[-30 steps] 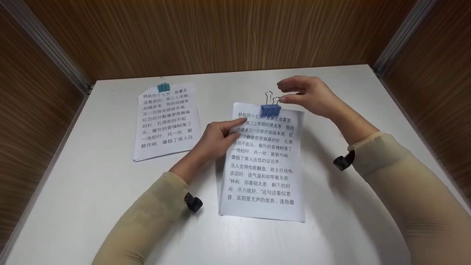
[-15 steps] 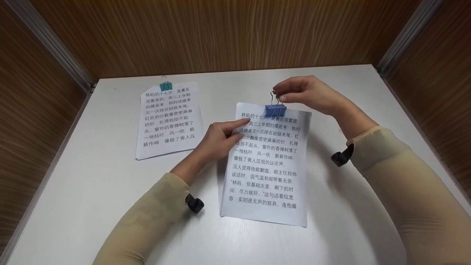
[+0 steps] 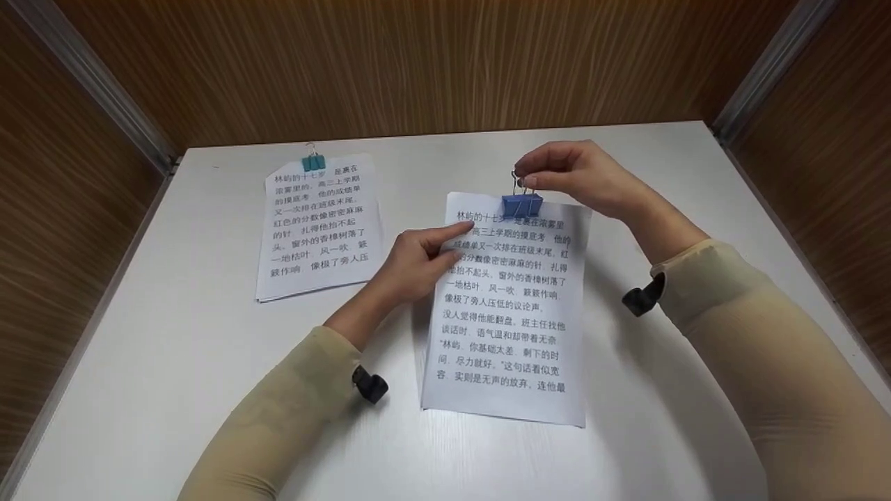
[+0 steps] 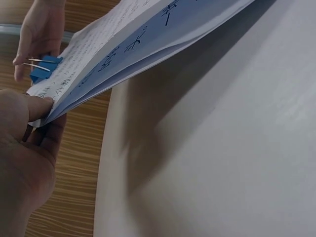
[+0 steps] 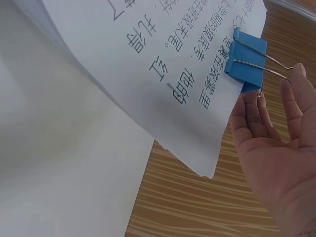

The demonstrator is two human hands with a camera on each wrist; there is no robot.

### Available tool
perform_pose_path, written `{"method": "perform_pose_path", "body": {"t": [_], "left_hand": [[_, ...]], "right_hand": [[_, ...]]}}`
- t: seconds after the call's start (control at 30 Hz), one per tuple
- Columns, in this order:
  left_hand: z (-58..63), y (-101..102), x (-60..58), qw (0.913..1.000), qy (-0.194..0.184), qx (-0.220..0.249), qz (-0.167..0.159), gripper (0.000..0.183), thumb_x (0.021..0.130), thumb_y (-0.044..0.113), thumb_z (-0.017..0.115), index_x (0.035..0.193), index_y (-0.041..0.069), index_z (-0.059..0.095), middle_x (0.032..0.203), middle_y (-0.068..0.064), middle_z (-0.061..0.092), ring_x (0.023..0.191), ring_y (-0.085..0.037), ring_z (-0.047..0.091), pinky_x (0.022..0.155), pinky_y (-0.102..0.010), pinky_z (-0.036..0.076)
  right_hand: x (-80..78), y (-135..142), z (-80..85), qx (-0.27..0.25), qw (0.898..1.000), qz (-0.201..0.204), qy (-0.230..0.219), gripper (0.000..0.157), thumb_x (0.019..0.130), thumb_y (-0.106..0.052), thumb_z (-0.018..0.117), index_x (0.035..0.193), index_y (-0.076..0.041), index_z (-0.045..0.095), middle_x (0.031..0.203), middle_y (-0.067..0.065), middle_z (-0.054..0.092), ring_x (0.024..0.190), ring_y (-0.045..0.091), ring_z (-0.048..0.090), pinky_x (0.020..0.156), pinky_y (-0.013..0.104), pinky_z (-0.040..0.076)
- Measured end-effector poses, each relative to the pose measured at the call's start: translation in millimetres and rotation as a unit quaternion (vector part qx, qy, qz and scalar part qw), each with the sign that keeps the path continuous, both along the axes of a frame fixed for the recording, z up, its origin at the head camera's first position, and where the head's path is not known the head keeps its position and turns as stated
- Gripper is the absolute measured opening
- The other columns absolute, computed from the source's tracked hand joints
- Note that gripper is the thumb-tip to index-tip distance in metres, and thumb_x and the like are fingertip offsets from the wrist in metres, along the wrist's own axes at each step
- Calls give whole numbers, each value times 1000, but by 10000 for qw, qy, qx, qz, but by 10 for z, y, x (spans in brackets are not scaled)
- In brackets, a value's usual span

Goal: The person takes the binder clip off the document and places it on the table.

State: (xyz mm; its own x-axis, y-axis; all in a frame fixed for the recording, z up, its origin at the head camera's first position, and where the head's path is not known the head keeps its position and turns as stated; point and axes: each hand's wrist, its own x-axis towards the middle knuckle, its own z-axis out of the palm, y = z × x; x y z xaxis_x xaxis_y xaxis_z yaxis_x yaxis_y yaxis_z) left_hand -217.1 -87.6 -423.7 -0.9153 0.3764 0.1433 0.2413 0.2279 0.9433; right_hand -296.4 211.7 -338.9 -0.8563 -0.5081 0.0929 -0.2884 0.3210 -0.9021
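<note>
A stack of printed sheets [image 3: 508, 313] is held raised toward its top end, with a shadow beneath it on the table. My left hand [image 3: 418, 264] pinches its upper left edge, one digit on the printed face and other fingers underneath, as the left wrist view shows. On the top edge sits a blue binder clip [image 3: 522, 206], its body over the paper and both wire handles pointing away from the sheets. My right hand [image 5: 281, 133] has its thumb at the ends of the front handle, with fingers behind the clip near the rear handle [image 5: 259, 93].
To the left, a second printed stack [image 3: 317, 229] lies on the white table [image 3: 174, 362], with a teal binder clip [image 3: 314, 162] on its top edge. Wood-grain panels [image 3: 418, 62] stand around the table's back and sides.
My right hand's fingers have come in from just off the blue clip's handles and now grip them. The sheets have shifted slightly right in view; my left hand keeps its hold.
</note>
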Motion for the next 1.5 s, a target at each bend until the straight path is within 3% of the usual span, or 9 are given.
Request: {"method": "perform_pose_path", "body": {"t": [0.33,0.63,0.83,1.03,1.27,1.5], "left_hand": [[-21,-7,-7,10000,-45,31,64,48,101,4,70,146,18,65,109,-4,80,76,-17,72,62,-23,53],[-83,0,-32,9996,-126,238,-4,48,101,2,69,147,17,64,116,-8,79,85,-20,76,67,-25,59],[-111,-16,-34,9993,-262,252,51,50,101,2,70,147,18,64,113,-7,79,82,-21,75,64,-24,57],[-147,-37,-54,9982,-422,395,159,51,100,1,70,147,19,64,111,-8,80,82,-22,76,65,-26,60],[-166,-53,-66,9969,-531,498,287,50,100,1,70,147,18,65,109,-7,80,85,-23,77,67,-27,61],[-203,-56,-86,9961,-557,574,373,50,99,-1,70,146,17,65,112,-9,79,87,-22,76,70,-28,62]], "right_hand": [[6,-51,0,-90,9996,-212,165,24,99,-17,78,116,0,80,121,9,75,112,21,69,98,27,55],[0,-64,22,-709,9932,-790,483,17,98,-9,78,109,3,81,117,10,76,109,19,71,96,25,56],[-18,49,98,-927,9816,-1509,709,16,98,-13,79,109,-2,83,112,5,77,110,19,68,98,25,54],[-37,294,119,-966,9731,-2036,472,24,98,-20,79,116,-3,81,112,6,75,104,19,64,99,26,52],[-55,628,47,-928,9652,-2442,-135,32,97,-28,79,121,-7,80,114,4,73,111,21,62,109,29,50],[-76,876,-113,-816,9595,-2671,-362,31,98,-27,79,120,-5,79,110,1,73,110,19,63,101,19,53]]}}
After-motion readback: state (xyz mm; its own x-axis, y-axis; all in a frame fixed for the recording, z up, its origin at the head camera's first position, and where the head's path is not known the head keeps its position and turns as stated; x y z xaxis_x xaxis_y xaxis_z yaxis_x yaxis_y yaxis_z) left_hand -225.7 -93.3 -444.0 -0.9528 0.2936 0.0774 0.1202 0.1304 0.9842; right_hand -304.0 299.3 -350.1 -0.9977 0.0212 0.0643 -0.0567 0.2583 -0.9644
